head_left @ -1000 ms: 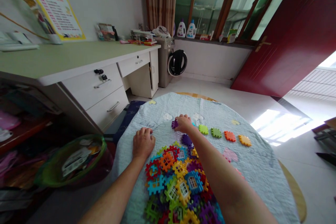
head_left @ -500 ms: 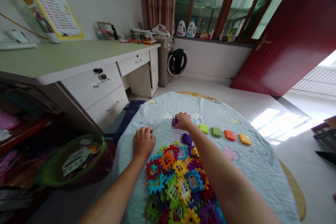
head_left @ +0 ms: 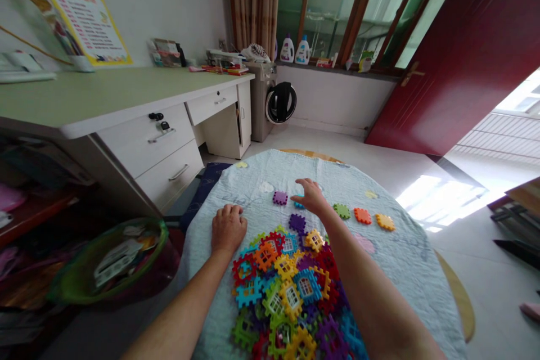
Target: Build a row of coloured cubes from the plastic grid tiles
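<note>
My right hand (head_left: 313, 196) is over the row of flat toothed plastic building pieces, thumb and fingers apart, holding nothing. Under its fingertips a blue piece (head_left: 299, 202) shows in part. Left of it, apart, lies a purple piece (head_left: 280, 197). Right of the hand lie a green piece (head_left: 341, 211), an orange piece (head_left: 363, 215) and a yellow piece (head_left: 385, 221). My left hand (head_left: 229, 228) rests on the cloth with fingers curled, nothing seen in it. Between my forearms spreads a pile of mixed pieces (head_left: 291, 299), some with window inserts. A dark purple piece (head_left: 297, 223) lies at its far edge.
A pale blue cloth (head_left: 405, 270) covers the round table. At the left stand a green basket (head_left: 67, 287) with assorted contents and a desk (head_left: 126, 87) with drawers. A washing machine (head_left: 262, 101) with its door ajar stands behind; a red door (head_left: 447, 56) is at the right.
My right hand has let go of the purple piece, which now lies on the cloth at the row's left end. The hand has moved right and opened. My left hand stays in place.
</note>
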`<action>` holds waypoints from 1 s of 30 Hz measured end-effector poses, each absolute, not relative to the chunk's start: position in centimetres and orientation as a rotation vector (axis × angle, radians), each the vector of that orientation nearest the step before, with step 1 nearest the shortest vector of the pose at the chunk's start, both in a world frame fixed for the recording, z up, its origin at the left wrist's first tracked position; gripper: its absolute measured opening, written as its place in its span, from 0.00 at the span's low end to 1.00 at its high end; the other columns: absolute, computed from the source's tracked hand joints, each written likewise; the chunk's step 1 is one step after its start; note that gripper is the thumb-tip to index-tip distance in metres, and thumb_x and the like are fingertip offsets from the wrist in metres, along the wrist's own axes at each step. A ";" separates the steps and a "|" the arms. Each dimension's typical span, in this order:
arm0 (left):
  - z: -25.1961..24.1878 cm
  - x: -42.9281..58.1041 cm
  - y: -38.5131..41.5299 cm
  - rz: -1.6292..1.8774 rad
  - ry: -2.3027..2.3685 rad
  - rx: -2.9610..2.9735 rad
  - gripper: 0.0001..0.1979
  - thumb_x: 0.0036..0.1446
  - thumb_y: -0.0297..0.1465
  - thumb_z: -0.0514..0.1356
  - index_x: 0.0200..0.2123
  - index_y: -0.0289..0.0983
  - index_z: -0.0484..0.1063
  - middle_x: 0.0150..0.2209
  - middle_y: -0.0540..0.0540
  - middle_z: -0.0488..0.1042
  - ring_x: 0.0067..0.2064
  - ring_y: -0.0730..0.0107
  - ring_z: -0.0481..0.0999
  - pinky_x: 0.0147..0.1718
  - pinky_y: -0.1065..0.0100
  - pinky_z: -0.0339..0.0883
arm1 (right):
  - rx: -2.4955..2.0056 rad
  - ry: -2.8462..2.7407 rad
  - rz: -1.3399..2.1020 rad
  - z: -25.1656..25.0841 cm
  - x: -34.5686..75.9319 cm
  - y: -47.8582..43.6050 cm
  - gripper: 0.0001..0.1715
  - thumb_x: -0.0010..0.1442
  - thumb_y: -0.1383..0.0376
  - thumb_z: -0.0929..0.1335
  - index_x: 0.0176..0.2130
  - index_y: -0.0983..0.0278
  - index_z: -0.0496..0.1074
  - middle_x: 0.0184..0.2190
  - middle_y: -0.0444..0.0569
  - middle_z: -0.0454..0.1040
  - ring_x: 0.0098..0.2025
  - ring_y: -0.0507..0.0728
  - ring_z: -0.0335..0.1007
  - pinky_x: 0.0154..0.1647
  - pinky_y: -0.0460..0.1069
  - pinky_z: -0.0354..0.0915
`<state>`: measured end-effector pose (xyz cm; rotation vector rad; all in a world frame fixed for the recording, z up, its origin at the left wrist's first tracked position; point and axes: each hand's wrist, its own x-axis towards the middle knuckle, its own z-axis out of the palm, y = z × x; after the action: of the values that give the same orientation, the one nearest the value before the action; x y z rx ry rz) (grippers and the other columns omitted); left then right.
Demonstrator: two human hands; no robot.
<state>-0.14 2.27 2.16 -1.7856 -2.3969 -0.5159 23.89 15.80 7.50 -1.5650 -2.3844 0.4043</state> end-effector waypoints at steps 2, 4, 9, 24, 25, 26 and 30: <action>2.0 -0.2 2.3 -0.519 -2.386 -1.787 0.10 0.56 0.29 0.54 0.40 0.38 0.71 0.42 0.42 0.71 0.45 0.58 0.68 0.42 0.61 0.61 | -1.539 -2.284 0.399 7.2 26.7 14.4 0.29 0.53 0.61 0.71 0.54 0.62 0.68 0.54 0.55 0.69 0.54 0.63 0.63 0.54 0.56 0.58; 1.8 -0.3 2.4 -0.520 -2.377 -1.787 0.10 0.56 0.29 0.54 0.40 0.38 0.71 0.42 0.42 0.71 0.45 0.58 0.68 0.42 0.61 0.61 | -1.506 -2.191 0.380 6.5 29.8 12.5 0.26 0.52 0.62 0.71 0.52 0.61 0.70 0.52 0.54 0.70 0.52 0.62 0.65 0.55 0.57 0.59; 1.6 -0.4 2.5 -0.508 -2.363 -1.785 0.11 0.56 0.29 0.53 0.41 0.38 0.72 0.42 0.42 0.72 0.44 0.57 0.69 0.41 0.61 0.61 | -1.540 -1.920 0.399 4.6 37.7 6.8 0.23 0.53 0.55 0.67 0.47 0.62 0.72 0.46 0.54 0.73 0.48 0.61 0.69 0.50 0.56 0.64; 2.5 0.0 2.3 -0.392 -2.357 -1.780 0.13 0.58 0.30 0.50 0.42 0.37 0.72 0.42 0.40 0.72 0.43 0.56 0.70 0.40 0.61 0.60 | -1.867 -1.540 0.293 -0.2 42.9 0.8 0.22 0.54 0.54 0.60 0.38 0.63 0.75 0.29 0.50 0.77 0.32 0.58 0.73 0.36 0.51 0.64; 2.4 0.0 2.2 -0.389 -2.353 -1.782 0.13 0.58 0.30 0.50 0.42 0.37 0.72 0.42 0.40 0.72 0.43 0.56 0.70 0.40 0.61 0.60 | -1.858 -1.529 0.300 -0.2 42.9 0.8 0.22 0.54 0.54 0.60 0.37 0.63 0.75 0.29 0.50 0.78 0.32 0.58 0.73 0.36 0.51 0.64; 2.4 0.0 2.3 -0.387 -2.350 -1.784 0.13 0.58 0.30 0.50 0.42 0.37 0.72 0.43 0.40 0.72 0.43 0.55 0.70 0.40 0.61 0.60 | -1.849 -1.516 0.309 -0.2 42.9 0.7 0.21 0.54 0.54 0.60 0.37 0.63 0.75 0.29 0.50 0.78 0.32 0.58 0.73 0.36 0.51 0.64; 2.1 -0.1 2.3 -0.388 -2.340 -1.786 0.14 0.58 0.30 0.50 0.43 0.37 0.72 0.44 0.40 0.72 0.44 0.55 0.69 0.40 0.60 0.60 | -1.816 -1.487 0.335 0.0 43.0 0.6 0.20 0.54 0.54 0.61 0.35 0.62 0.75 0.29 0.49 0.78 0.31 0.57 0.73 0.36 0.50 0.64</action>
<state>-0.10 2.34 2.12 -1.7864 -2.3397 -0.3884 43.01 0.63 0.02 -1.8159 -1.4875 0.3354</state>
